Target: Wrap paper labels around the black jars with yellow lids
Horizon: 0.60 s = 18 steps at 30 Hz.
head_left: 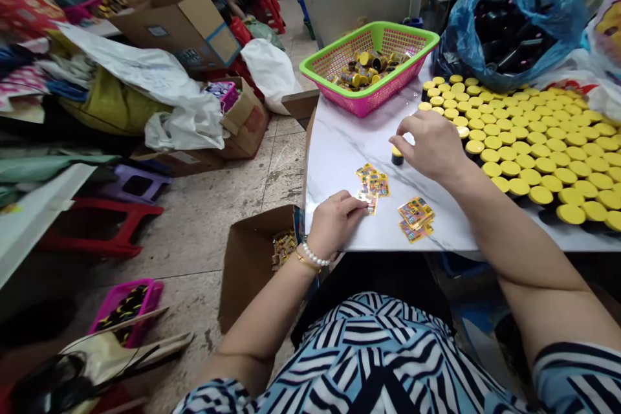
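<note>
My left hand (338,218) rests near the table's front left corner, its thumb and fingers pinched on a small printed plastic sleeve (371,202). More yellow-and-orange sleeves (372,176) lie just beyond it, and another small pile (416,218) sits to its right. My right hand (431,142) hovers over the table with fingers bent and thumb and fingertip brought together; whatever is between them cannot be made out. Close by its thumb stands a small black jar with a yellow lid (396,155). Many similar yellow-lidded jars (528,142) stand in rows on the right.
A green-rimmed pink basket (359,107) with wrapped jars stands at the table's back left. Behind the rows is a blue plastic bag (456,45) of black pieces. An open cardboard box (242,272) with wrapped pieces is below the left edge. Stools and cartons crowd the floor.
</note>
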{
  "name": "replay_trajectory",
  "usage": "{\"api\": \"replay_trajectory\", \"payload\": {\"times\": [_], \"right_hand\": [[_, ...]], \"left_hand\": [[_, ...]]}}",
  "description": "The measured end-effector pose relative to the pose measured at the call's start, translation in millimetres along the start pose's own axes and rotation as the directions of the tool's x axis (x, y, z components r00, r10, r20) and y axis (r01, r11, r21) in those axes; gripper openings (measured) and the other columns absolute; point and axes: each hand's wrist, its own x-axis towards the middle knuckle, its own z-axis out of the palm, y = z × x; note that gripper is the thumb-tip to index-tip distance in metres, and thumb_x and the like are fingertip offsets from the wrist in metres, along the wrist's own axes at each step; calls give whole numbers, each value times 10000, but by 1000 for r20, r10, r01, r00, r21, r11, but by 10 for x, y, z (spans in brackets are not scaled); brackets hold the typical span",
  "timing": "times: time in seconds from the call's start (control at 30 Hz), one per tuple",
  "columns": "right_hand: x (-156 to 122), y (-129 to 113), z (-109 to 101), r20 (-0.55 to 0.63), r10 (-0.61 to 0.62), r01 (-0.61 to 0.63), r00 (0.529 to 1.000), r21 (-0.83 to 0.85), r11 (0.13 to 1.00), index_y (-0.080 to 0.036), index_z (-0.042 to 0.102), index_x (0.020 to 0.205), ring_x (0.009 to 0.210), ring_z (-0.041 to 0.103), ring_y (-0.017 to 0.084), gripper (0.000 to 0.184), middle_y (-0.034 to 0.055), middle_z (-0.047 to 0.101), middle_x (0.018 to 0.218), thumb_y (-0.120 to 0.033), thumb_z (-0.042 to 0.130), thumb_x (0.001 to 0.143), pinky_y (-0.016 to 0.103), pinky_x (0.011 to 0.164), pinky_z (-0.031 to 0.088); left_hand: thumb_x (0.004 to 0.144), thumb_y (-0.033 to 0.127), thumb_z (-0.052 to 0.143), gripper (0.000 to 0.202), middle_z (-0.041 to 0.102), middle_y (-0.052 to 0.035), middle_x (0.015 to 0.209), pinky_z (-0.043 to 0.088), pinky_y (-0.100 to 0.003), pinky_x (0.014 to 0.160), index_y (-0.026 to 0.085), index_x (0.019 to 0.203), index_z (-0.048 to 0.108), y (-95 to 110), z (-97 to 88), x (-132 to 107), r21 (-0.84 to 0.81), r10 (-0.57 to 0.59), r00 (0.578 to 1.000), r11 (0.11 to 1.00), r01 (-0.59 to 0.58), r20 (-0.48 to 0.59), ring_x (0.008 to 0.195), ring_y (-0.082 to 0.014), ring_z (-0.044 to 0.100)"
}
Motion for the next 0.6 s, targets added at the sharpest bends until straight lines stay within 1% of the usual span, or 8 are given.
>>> {"api": "replay_trajectory", "payload": {"times": [0.13, 0.2, 0.3, 0.4, 0.43, 0.47, 0.53, 0.6], "right_hand": [[-69, -161, 35, -11, -64, 65, 998, 54, 996, -193, 763, 962, 967, 661, 295, 279, 121, 746, 973, -374, 554, 1006, 402, 850, 463], [-98, -214, 83, -8, -102, 102, 995, 74, 992, -191, 759, 941, 927, 672, 274, 290, 111, 752, 947, -376, 546, 1010, 380, 820, 462], [-114, -230, 159, -4, -151, 151, 988, 103, 983, -192, 755, 922, 915, 684, 257, 277, 101, 761, 938, -369, 558, 1003, 361, 817, 465], [-125, -231, 204, -19, -163, 164, 986, 140, 976, -198, 753, 913, 932, 688, 254, 266, 98, 768, 955, -367, 564, 994, 356, 831, 469], [-132, -241, 207, -25, -157, 159, 987, 165, 973, -202, 753, 910, 930, 689, 250, 265, 94, 771, 959, -368, 564, 992, 354, 832, 470], [-140, -257, 204, -30, -143, 146, 989, 201, 969, -208, 753, 903, 915, 690, 244, 268, 87, 773, 955, -378, 566, 992, 352, 828, 471], [-158, -304, 182, -21, -83, 86, 996, 297, 951, -220, 752, 870, 844, 687, 228, 304, 69, 776, 898, -439, 577, 989, 346, 793, 473], [-170, -351, 155, 11, 5, -9, 1000, 405, 914, -229, 749, 817, 745, 670, 212, 385, 51, 764, 798, -545, 593, 973, 341, 737, 467]], "left_hand": [[977, 296, 667, 150, 699, -53, 896, 484, -286, 787, 189, 886, 719, 26, 68, 26, 81, 15, 1000, 997, -15, -1, 833, -169, 652], [952, 284, 700, 101, 686, -51, 907, 483, -291, 788, 183, 949, 708, 36, 35, 78, 78, 4, 1000, 997, -3, -14, 827, -172, 638], [912, 262, 743, 160, 668, -40, 931, 482, -291, 778, 199, 1059, 727, 31, -5, 134, 58, -23, 1000, 998, 23, -10, 802, -167, 622], [932, 235, 702, 45, 673, -36, 931, 479, -295, 787, 213, 948, 737, 35, 13, 146, 81, -24, 1000, 996, 23, 12, 820, -169, 627], [935, 228, 693, 52, 674, -37, 924, 480, -295, 790, 208, 904, 728, 43, 16, 143, 81, -23, 1000, 996, 22, 3, 829, -170, 629], [937, 225, 688, 69, 673, -39, 915, 483, -293, 790, 203, 880, 719, 52, 9, 140, 70, -25, 999, 997, 27, -29, 830, -168, 630], [948, 242, 684, 96, 664, -36, 886, 489, -288, 781, 197, 866, 709, 75, -48, 143, 25, -39, 985, 999, 43, -168, 803, -158, 620], [965, 284, 679, 130, 658, -31, 868, 494, -283, 773, 197, 874, 712, 99, -154, 173, -25, -53, 931, 999, 47, -362, 766, -144, 600]]}}
